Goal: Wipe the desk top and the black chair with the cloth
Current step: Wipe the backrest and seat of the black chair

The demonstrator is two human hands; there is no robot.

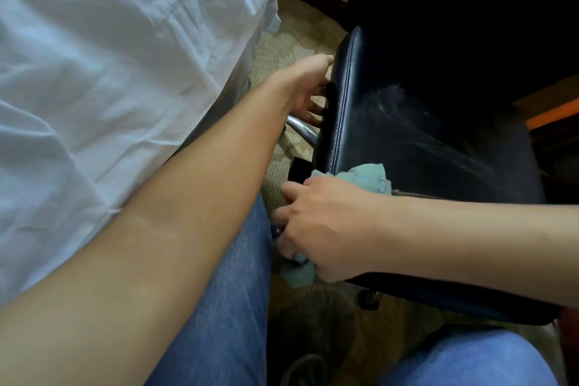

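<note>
The black leather chair (423, 122) fills the right half of the view, its seat streaked with pale wet marks. My right hand (329, 226) grips a crumpled light blue-green cloth (369, 177) against the seat's near left corner; cloth shows above and below the hand. My left hand (308, 88) reaches to the seat's left edge, thumb on top and fingers curled under the side. The desk top is barely seen: a wooden edge (551, 103) at the right.
A bed with white sheets (109, 56) takes up the left side. Patterned beige carpet (297, 37) lies between bed and chair. A chrome chair leg (302, 128) and a caster (369, 298) show beneath the seat. My jeans-clad legs (225, 307) are at the bottom.
</note>
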